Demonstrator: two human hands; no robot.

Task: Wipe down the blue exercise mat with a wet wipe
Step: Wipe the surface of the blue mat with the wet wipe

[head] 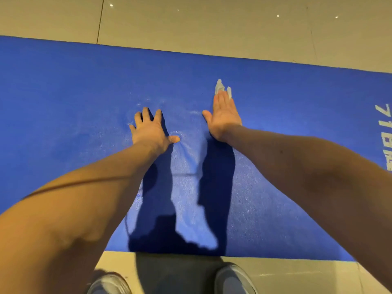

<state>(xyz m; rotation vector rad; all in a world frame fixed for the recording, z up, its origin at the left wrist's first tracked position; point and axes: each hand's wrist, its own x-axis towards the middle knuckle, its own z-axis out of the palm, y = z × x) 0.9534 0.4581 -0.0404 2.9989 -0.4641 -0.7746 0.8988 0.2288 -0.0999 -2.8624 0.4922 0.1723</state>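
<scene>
the blue exercise mat (63,92) lay flat on the tiled floor (212,24) and ran across the view from 9 o'clock to 3 o'clock. the wet wipe (219,87) was on the mat, a little toward 1 o'clock from the middle. it was bunched and mostly hidden, and only its pale end showed past the fingertips. the right grip (224,115) lay on top of it with fingers straight and close together, pressing it down and not curled around it. the left grip (151,132) rested flat on the mat at 9 o'clock of the right one, apart from it, with fingers spread and holding nothing; it seemed to give support. faint pale streaks (184,145) between the arms looked like damp traces, but i could not be sure.

i judged that the wiping step was in hand, around the middle of the mat. the next move called for steady flat pressure and a long stroke toward 3 or 9 o'clock, because the wipe could slip out from under straight fingers.

white lettering (385,132) stood at the 3 o'clock edge, and two shoes (233,281) were on the floor at 6 o'clock.
</scene>
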